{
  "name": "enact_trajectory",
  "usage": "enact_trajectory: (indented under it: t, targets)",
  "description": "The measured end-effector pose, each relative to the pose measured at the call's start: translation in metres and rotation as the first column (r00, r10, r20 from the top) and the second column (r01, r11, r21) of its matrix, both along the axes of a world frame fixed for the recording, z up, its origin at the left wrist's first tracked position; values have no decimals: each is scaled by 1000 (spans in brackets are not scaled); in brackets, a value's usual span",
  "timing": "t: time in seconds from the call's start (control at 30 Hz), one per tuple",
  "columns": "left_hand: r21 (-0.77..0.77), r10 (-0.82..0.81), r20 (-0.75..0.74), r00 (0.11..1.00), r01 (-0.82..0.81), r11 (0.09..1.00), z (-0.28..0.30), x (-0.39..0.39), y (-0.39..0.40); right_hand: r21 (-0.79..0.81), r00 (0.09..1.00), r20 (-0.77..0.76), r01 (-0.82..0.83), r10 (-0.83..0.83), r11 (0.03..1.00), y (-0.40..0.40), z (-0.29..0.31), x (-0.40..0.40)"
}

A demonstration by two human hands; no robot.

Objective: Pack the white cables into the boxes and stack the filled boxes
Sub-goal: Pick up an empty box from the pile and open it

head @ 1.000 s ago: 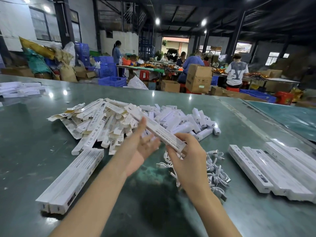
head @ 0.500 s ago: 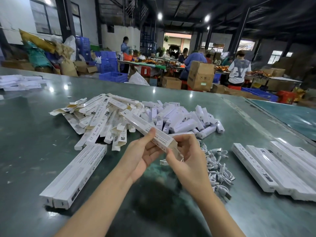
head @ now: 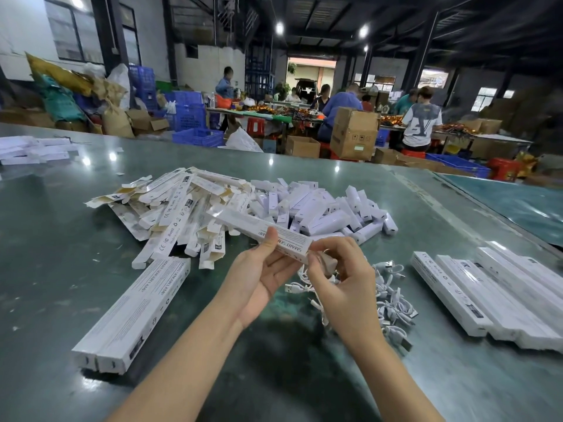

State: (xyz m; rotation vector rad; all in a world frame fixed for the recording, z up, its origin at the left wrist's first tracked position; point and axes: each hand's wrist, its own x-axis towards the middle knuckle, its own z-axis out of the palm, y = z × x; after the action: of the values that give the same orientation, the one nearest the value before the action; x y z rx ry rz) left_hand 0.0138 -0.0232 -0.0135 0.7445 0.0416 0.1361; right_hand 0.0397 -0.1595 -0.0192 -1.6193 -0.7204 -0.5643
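Cardboard this thin crushes easily, so we hold the long box lightly above the desk: left hand grasping mid-length, right hand pinching its end flap; loose cables flop.

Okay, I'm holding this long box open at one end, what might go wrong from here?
1. The left hand grips the long box only near its close end; the far end hangs unsupported over the pile of flat cartons, so it may sag or tip.
2. The right hand works at the box's end flap right above the tangled cables; lifting one may drag others along.
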Motion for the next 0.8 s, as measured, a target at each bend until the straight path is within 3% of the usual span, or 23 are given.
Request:
enact_trajectory:
  t: [0.2,0.3,0.43,0.67,0.8]
  targets:
    - [103,70,44,997,-74,992,-2,0,0,94,951,-282,-99,122,991,3,1,-2]
    - [57,98,41,994,-100,993,-2,-1,1,245,859,-428,-189,281,951,5,4,-5]
    - [36,94,42,995,-95,995,-3,-2,3,255,767,-572,-172,292,952,4,4,-2]
    - [58,77,54,996,-80,995,-4,0,4,519,578,-594,-257,560,815,0,5,2]
    - [63,69,41,997,-71,995,-4,0,5,560,539,-585,-271,605,783,-2,5,4]
